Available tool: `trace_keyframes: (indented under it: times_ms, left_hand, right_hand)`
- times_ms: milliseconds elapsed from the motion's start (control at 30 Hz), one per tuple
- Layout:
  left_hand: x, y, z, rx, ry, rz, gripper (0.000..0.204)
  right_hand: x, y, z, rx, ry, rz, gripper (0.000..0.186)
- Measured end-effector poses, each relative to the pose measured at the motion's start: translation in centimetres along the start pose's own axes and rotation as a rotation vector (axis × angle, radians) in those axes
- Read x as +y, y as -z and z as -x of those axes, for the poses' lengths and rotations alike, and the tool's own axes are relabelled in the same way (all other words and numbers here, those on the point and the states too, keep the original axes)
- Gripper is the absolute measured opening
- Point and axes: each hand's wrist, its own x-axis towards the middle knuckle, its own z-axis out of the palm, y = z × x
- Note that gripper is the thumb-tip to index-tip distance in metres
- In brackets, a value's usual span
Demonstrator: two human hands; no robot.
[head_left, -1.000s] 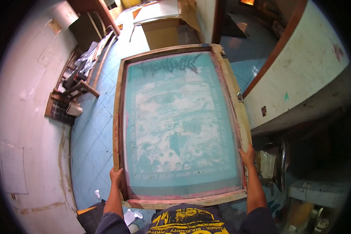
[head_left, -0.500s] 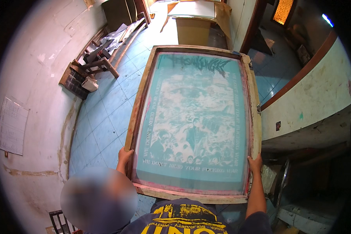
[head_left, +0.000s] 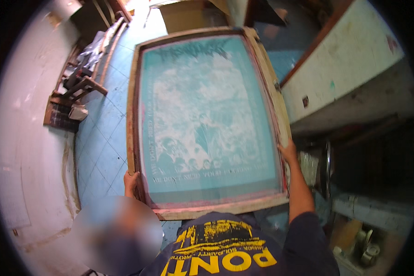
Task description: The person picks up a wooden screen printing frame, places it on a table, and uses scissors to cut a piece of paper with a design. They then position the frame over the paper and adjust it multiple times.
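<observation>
A large screen-printing frame [head_left: 207, 189] fills the middle of the head view, its wooden border worn and stained pink on the inside. Teal emulsion with a pale picture stencil and lettering covers its mesh. On the left border, near the lower corner, my left hand [head_left: 131, 183] is closed round the wood. Higher up on the opposite border, my right hand [head_left: 288, 151] grips the right side. The undersides of both grips are hidden by the frame.
A wooden bench [head_left: 85, 83] holding papers and odds and ends runs along the left wall. A cardboard box [head_left: 188, 17] stands beyond the frame. At right are a pale wall [head_left: 342, 60] and a cluttered dark shelf space [head_left: 361, 204]. Blue tiles [head_left: 99, 142] cover the floor.
The screen frame has shifted left and nearer in the view and tilted slightly, both hands still on it. The room has swung left, and more of the right-hand clutter shows.
</observation>
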Motion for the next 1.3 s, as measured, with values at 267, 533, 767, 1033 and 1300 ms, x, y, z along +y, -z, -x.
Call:
trace_keyframes:
  times_ms: [267,533,767,1033,1300]
  left_hand:
    - [0.2,-0.1,0.0,-0.066,-0.014,0.05,0.027]
    - [0.2,0.3,-0.2,-0.08,-0.008,0.111,0.04]
    - [1.2,-0.1,0.3,0.025,-0.036,-0.043,0.051]
    - [0.8,-0.4,0.2,0.002,-0.018,-0.152,0.053]
    - [1.7,0.1,0.2,-0.124,-0.008,0.033,0.061]
  right_hand:
    - [-1.8,1.2,-0.2,-0.123,-0.141,-0.055,0.062]
    - [-2.0,0.7,0.4,-0.062,-0.052,-0.168,0.057]
    - [-1.7,0.2,0.0,-0.071,-0.076,0.03,0.052]
    - [-2.8,-0.1,-0.2,-0.074,-0.167,0.347,0.075]
    - [-1.8,-1.0,4.5,0.045,-0.076,0.642,0.089]
